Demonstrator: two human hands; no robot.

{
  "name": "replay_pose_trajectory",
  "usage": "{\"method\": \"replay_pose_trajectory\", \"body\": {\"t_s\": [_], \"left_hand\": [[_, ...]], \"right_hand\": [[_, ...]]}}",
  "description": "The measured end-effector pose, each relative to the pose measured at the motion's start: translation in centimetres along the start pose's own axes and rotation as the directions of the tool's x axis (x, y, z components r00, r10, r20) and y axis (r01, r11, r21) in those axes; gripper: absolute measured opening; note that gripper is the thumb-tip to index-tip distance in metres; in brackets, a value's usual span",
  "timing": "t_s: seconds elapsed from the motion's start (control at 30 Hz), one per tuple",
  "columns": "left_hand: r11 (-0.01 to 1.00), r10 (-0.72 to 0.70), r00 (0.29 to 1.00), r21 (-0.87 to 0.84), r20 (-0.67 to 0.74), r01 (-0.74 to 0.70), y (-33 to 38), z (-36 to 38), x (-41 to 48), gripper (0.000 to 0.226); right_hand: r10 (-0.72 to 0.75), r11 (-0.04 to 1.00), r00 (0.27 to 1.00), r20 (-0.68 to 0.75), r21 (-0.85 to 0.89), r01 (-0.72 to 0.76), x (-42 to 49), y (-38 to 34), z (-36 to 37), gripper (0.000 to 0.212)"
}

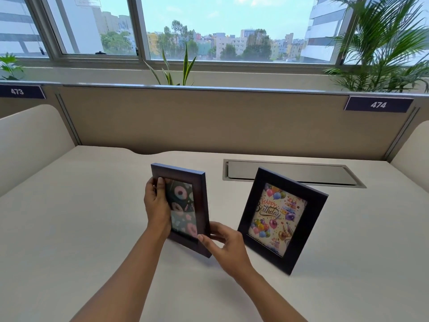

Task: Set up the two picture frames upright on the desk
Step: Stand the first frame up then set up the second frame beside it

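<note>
A dark-framed doughnut picture (185,205) is held upright at the middle of the white desk (81,217), its bottom corner at or just above the surface. My left hand (156,205) grips its left edge, thumb on the front. My right hand (224,245) pinches its lower right corner from the side. A second dark frame with a "Happy Birthday" balloon picture (282,219) stands upright on the desk to the right, leaning back, untouched by either hand.
A grey cable hatch (292,173) is set into the desk behind the birthday frame. A beige partition (209,119) with labels 473 and 474 closes off the back. Rounded side dividers stand at both sides. Plants and a window lie beyond.
</note>
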State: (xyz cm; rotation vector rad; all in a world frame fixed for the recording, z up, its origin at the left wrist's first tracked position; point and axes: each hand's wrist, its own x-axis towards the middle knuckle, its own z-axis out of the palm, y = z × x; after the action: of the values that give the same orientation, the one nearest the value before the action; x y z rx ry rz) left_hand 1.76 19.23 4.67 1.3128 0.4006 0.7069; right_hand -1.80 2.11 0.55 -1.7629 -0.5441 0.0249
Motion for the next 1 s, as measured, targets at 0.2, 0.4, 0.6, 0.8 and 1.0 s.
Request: {"method": "replay_pose_trajectory", "body": {"t_s": [0.2,0.4,0.6,0.8,1.0], "left_hand": [[1.0,0.021,0.998,0.011,-0.053,-0.02,0.0,0.5,-0.6,0.034],[0.999,-0.009,0.998,0.031,-0.063,0.011,0.0,0.3,-1.3,0.033],[0.993,0.013,0.999,0.118,-0.046,-0.007,-0.2,-0.2,-1.8,0.031],[0.989,0.007,0.999,0.151,-0.047,0.001,-0.2,-0.7,-2.3,0.031],[0.975,-0.06,0.998,0.214,-0.014,0.062,-0.5,-1.7,-2.9,0.037]], "right_hand": [[0.063,0.998,0.997,-0.033,0.006,-0.063,1.0,1.2,-0.7,0.026],[0.116,0.992,0.993,-0.03,0.059,-0.114,1.1,2.2,-0.8,0.029],[0.168,0.979,0.986,-0.015,0.123,-0.165,1.1,2.8,-0.9,0.031],[0.202,0.97,0.979,-0.028,0.144,-0.196,1.2,3.3,-0.8,0.032],[0.212,0.972,0.975,-0.064,0.121,-0.203,0.8,3.0,-0.6,0.034]]}}
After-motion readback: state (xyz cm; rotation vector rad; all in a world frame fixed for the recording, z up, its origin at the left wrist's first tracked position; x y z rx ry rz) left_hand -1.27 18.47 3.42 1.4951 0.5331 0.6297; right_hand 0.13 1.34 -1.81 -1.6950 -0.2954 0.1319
